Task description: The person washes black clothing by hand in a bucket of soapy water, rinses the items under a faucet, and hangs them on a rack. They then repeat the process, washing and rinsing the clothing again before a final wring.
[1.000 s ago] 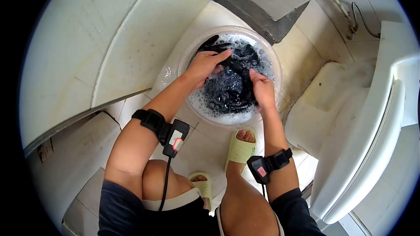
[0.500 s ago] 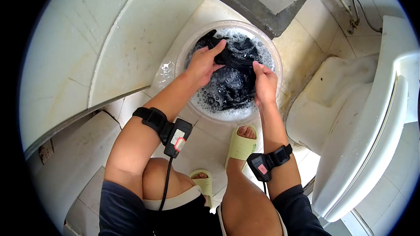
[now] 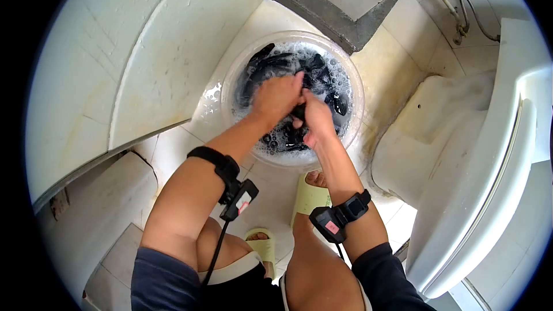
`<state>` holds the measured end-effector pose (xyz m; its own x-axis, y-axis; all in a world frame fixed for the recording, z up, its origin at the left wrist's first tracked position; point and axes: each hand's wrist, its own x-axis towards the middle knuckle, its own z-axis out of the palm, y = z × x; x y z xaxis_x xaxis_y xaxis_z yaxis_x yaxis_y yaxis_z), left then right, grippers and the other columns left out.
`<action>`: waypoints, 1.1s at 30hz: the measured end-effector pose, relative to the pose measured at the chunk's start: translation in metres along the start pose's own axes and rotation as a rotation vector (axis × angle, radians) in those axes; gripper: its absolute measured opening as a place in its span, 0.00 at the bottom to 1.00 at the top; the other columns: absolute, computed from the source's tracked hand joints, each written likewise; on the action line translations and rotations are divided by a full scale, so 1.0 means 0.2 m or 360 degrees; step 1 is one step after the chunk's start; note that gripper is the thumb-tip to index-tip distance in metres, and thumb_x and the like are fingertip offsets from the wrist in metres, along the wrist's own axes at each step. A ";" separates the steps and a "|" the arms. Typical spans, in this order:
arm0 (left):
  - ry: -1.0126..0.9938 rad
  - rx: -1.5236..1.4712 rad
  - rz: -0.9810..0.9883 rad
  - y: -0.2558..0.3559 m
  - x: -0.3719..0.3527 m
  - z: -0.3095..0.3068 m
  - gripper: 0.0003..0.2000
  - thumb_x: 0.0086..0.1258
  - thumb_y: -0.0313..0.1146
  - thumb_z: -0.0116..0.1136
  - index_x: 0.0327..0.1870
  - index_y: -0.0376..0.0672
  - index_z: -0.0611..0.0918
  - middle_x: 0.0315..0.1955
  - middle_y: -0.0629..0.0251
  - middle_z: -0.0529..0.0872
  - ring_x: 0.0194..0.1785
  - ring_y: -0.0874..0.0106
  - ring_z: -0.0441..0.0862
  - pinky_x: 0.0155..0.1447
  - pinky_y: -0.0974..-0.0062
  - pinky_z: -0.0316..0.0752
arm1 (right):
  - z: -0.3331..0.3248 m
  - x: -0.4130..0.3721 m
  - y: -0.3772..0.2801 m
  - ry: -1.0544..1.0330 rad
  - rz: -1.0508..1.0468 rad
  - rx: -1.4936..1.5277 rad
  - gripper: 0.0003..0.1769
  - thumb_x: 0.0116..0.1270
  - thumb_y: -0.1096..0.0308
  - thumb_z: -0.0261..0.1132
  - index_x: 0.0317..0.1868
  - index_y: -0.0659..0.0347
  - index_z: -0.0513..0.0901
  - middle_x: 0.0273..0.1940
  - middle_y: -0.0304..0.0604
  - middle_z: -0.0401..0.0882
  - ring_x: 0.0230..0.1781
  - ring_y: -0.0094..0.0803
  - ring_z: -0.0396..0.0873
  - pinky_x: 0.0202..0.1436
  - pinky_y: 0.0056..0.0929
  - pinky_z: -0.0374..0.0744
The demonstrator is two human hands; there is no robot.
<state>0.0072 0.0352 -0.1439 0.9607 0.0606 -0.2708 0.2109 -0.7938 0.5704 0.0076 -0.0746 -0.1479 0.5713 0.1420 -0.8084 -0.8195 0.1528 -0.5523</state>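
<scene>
A pale, translucent round basin (image 3: pixel 358 116) on the floor holds soapy, bubbly water. Black wet cloth (image 3: pixel 266 69), possibly a garment, lies partly under the suds. Over the middle of the basin, my left hand (image 3: pixel 277 99) and my right hand (image 3: pixel 318 116) are close together, both closed on a bunch of this cloth. A dark bit of it shows between them. The left fingers are slightly blurred. Most of the cloth's shape is hidden by foam and water.
Right of the basin is a white squat toilet (image 3: pixel 403 138), with a large white curved fixture (image 3: pixel 489 196) beyond it. A pale curved panel (image 3: pixel 155 52) stands at left. A dark stone ledge (image 3: pixel 322 14) borders the back. My feet in green slippers (image 3: pixel 311 198) are just below the basin.
My hands have come together from holding the cloth stretched apart. The cloth between them is now bunched, and more of it floats around the hands. The view has shifted slightly.
</scene>
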 end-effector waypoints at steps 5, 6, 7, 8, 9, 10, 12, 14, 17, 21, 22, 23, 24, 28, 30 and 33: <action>-0.0091 0.0317 -0.0029 -0.15 0.02 0.08 0.17 0.73 0.42 0.41 0.42 0.37 0.77 0.34 0.46 0.83 0.38 0.47 0.80 0.46 0.54 0.74 | -0.05 0.07 0.04 0.0030 -0.0233 -0.0121 0.16 0.67 0.61 0.59 0.41 0.68 0.80 0.33 0.47 0.81 0.29 0.34 0.79 0.35 0.28 0.76; -0.0074 0.0257 -0.0040 -0.16 0.03 0.08 0.14 0.72 0.40 0.43 0.44 0.37 0.76 0.37 0.46 0.83 0.40 0.47 0.80 0.47 0.55 0.74 | -0.07 0.05 0.02 -0.0078 -0.0325 -0.0097 0.16 0.65 0.62 0.61 0.41 0.69 0.81 0.34 0.48 0.82 0.33 0.36 0.80 0.40 0.30 0.77; -0.0081 0.0258 -0.0047 -0.17 0.02 0.10 0.14 0.72 0.40 0.43 0.44 0.37 0.76 0.37 0.46 0.83 0.40 0.47 0.80 0.47 0.55 0.74 | -0.12 0.08 0.04 -0.0080 -0.0316 -0.0096 0.16 0.65 0.62 0.61 0.41 0.69 0.81 0.34 0.48 0.82 0.33 0.36 0.80 0.40 0.30 0.77; 0.0053 0.0061 -0.0160 -0.17 0.02 0.12 0.15 0.73 0.39 0.41 0.44 0.36 0.76 0.36 0.45 0.83 0.41 0.47 0.81 0.47 0.56 0.74 | -0.16 0.11 0.05 0.0135 -0.0500 -0.0668 0.15 0.63 0.63 0.62 0.39 0.70 0.81 0.34 0.49 0.83 0.34 0.36 0.81 0.41 0.31 0.77; 0.0187 -0.0134 -0.0268 -0.16 0.02 0.14 0.16 0.74 0.39 0.39 0.45 0.34 0.76 0.34 0.44 0.83 0.41 0.48 0.81 0.48 0.57 0.74 | -0.18 0.13 0.07 0.0354 -0.0679 -0.1237 0.14 0.60 0.65 0.63 0.37 0.71 0.81 0.33 0.49 0.83 0.36 0.36 0.81 0.42 0.32 0.77; 0.0184 -0.0124 -0.0263 -0.14 0.01 0.18 0.16 0.74 0.39 0.39 0.45 0.34 0.76 0.34 0.44 0.83 0.41 0.48 0.81 0.48 0.57 0.74 | -0.20 0.16 0.08 0.0377 -0.0723 -0.1282 0.14 0.58 0.66 0.62 0.36 0.71 0.81 0.32 0.47 0.82 0.34 0.34 0.80 0.41 0.33 0.77; 0.0590 -0.0927 -0.0282 -0.07 -0.03 0.27 0.18 0.73 0.39 0.39 0.46 0.33 0.77 0.34 0.41 0.82 0.43 0.44 0.79 0.50 0.56 0.72 | -0.19 0.21 0.09 0.0244 -0.0580 -0.0791 0.15 0.60 0.65 0.59 0.38 0.71 0.81 0.34 0.48 0.82 0.35 0.34 0.78 0.42 0.32 0.76; -0.0004 -0.0973 -0.0627 0.02 -0.05 0.24 0.25 0.72 0.47 0.36 0.41 0.31 0.80 0.35 0.38 0.81 0.44 0.42 0.78 0.52 0.56 0.71 | -0.12 0.20 0.10 0.0197 -0.0439 0.0088 0.21 0.67 0.59 0.51 0.43 0.71 0.79 0.40 0.49 0.79 0.40 0.30 0.73 0.44 0.31 0.72; -0.0057 -0.0512 -0.0634 0.09 -0.02 0.15 0.29 0.70 0.52 0.36 0.33 0.33 0.83 0.35 0.39 0.82 0.42 0.44 0.79 0.50 0.56 0.73 | 0.02 -0.03 -0.11 0.0248 -0.0149 -0.0050 0.24 0.70 0.55 0.48 0.45 0.71 0.78 0.44 0.51 0.77 0.45 0.30 0.70 0.46 0.31 0.70; 0.0069 -0.0126 -0.0348 -0.02 -0.01 0.08 0.23 0.68 0.49 0.43 0.32 0.38 0.84 0.33 0.46 0.83 0.37 0.47 0.81 0.46 0.54 0.74 | -0.04 0.06 0.00 0.0063 -0.0346 -0.0650 0.28 0.70 0.50 0.49 0.45 0.74 0.77 0.36 0.56 0.81 0.36 0.40 0.78 0.45 0.31 0.73; 0.0121 -0.0053 -0.0300 -0.05 -0.01 0.08 0.21 0.69 0.47 0.44 0.30 0.37 0.83 0.31 0.45 0.82 0.36 0.46 0.80 0.44 0.54 0.74 | -0.06 0.13 0.05 0.0111 -0.0537 -0.0919 0.28 0.68 0.51 0.54 0.43 0.75 0.77 0.34 0.63 0.81 0.37 0.54 0.80 0.47 0.37 0.74; 0.0169 0.0022 -0.0247 -0.07 0.00 0.08 0.20 0.69 0.44 0.46 0.28 0.36 0.82 0.29 0.44 0.81 0.35 0.45 0.78 0.42 0.54 0.73 | -0.04 0.11 0.03 0.0103 -0.0535 -0.0917 0.28 0.68 0.51 0.54 0.43 0.75 0.77 0.34 0.63 0.81 0.37 0.54 0.80 0.47 0.37 0.74; 0.0108 0.0026 -0.0291 -0.09 0.01 0.08 0.17 0.69 0.42 0.48 0.31 0.36 0.81 0.30 0.45 0.82 0.36 0.45 0.78 0.43 0.54 0.73 | -0.03 0.08 0.01 0.0184 -0.0670 -0.1157 0.27 0.66 0.53 0.57 0.44 0.75 0.76 0.37 0.66 0.79 0.40 0.58 0.78 0.48 0.39 0.74; 0.0054 -0.0053 -0.0319 -0.10 0.04 0.10 0.16 0.69 0.40 0.49 0.39 0.34 0.79 0.37 0.42 0.82 0.43 0.47 0.79 0.48 0.58 0.73 | -0.10 0.11 0.06 0.0347 -0.0934 -0.1502 0.25 0.61 0.59 0.64 0.47 0.75 0.75 0.42 0.70 0.77 0.47 0.61 0.76 0.52 0.44 0.73; 0.0322 -0.0776 -0.0730 -0.02 0.02 0.16 0.15 0.71 0.38 0.47 0.44 0.33 0.76 0.44 0.40 0.79 0.49 0.51 0.78 0.53 0.62 0.70 | -0.10 0.18 0.07 0.0480 -0.1045 -0.1598 0.23 0.63 0.60 0.61 0.48 0.75 0.75 0.41 0.67 0.79 0.47 0.57 0.78 0.51 0.42 0.74; 0.0432 -0.1209 -0.0839 0.11 -0.04 0.19 0.15 0.74 0.39 0.42 0.45 0.35 0.76 0.43 0.41 0.79 0.49 0.50 0.78 0.52 0.62 0.70 | -0.10 0.19 0.05 0.0316 -0.0424 -0.0656 0.24 0.66 0.57 0.55 0.50 0.73 0.75 0.42 0.60 0.80 0.46 0.51 0.79 0.51 0.37 0.74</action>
<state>-0.0033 -0.0058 -0.1595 0.6978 0.5109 -0.5021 0.5965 -0.0263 0.8022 0.0202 -0.0869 -0.1880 0.7753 -0.0431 -0.6301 -0.6197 -0.2443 -0.7458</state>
